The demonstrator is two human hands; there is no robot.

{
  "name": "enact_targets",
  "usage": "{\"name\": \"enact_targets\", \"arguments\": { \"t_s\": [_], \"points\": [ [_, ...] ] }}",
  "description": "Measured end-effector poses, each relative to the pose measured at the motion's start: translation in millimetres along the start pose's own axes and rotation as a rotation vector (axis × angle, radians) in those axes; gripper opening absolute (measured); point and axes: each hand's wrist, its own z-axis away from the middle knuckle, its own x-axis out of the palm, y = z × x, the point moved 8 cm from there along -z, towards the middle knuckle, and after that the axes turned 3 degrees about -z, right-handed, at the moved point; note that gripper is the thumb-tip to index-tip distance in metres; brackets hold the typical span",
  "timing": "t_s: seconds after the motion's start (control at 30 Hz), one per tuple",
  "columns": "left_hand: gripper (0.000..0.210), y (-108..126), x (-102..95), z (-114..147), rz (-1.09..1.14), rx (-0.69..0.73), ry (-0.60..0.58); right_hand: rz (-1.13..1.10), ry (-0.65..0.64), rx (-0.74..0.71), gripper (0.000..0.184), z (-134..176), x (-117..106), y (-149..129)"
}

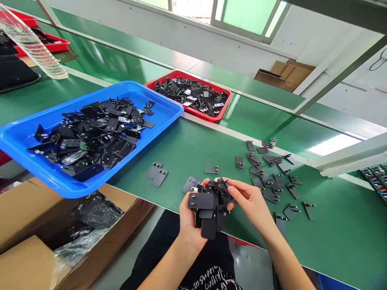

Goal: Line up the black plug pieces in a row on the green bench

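Note:
A loose pile of black plug plates with metal prongs [202, 201] rests in my left hand [190, 225], whose fingers curl around it near the table's front edge. My right hand [249, 198] pinches one black plate [225, 187] at the pile's right side, between thumb and fingers. Just beyond the hands, a few similar plates [159, 177] lie on the green tabletop [193, 141], prongs up. To the right of my right hand, several more plates [276, 181] are scattered at various angles. The lower part of the held pile hides my left palm.
A blue tray [127, 173] heaped with black plates stands at left, with a red tray [225, 108] of similar parts behind it. A water bottle [39, 52] is at far left. Below the table's edge sits an open cardboard box [121, 237] holding plastic bags. A metal frame post [341, 76] rises at right.

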Motion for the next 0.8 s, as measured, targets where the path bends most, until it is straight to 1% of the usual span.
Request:
{"name": "enact_targets", "arguments": {
  "t_s": [0.07,0.17,0.27,0.4,0.47,0.53,0.6,0.67,0.7,0.73,0.77,0.8],
  "points": [
    [0.025,-2,-0.9,-1,0.016,-0.007,-0.003,0.031,0.015,-0.024,0.040,0,0,0],
    [0.024,-2,-1.0,-4,0.023,-0.007,-0.008,0.038,0.074,-0.067,0.043,5,-3,2],
    [0.024,0,2.5,-7,0.022,0.011,-0.021,-0.072,0.164,-0.121,0.044,19,-6,12],
    [0.027,3,8.8,-10,0.023,0.010,-0.034,-0.213,0.212,-0.155,0.037,36,-6,32],
    [0.028,7,11.0,-9,0.023,0.017,-0.043,-0.268,0.265,-0.178,0.035,41,-13,37],
    [0.027,13,14.2,-10,0.021,0.030,-0.055,-0.324,0.355,-0.213,0.033,45,-26,40],
    [0.025,23,22.0,-15,0.005,0.045,-0.056,-0.367,0.439,-0.245,0.032,49,-41,44],
    [0.027,41,40.4,-27,-0.051,0.082,-0.046,-0.382,0.492,-0.260,0.033,55,-55,50],
    [0.030,55,56.1,-37,-0.132,0.130,-0.046,-0.382,0.515,-0.260,0.034,57,-62,54],
    [0.034,72,76.2,-49,-0.228,0.190,-0.050,-0.378,0.535,-0.259,0.035,60,-69,59],
    [0.039,93,104.1,-60,-0.388,0.306,-0.087,-0.368,0.548,-0.257,0.036,63,-75,64],
    [0.046,115,137.0,-70,-0.621,0.443,-0.127,-0.354,0.559,-0.257,0.037,66,-80,68]
  ]
}}
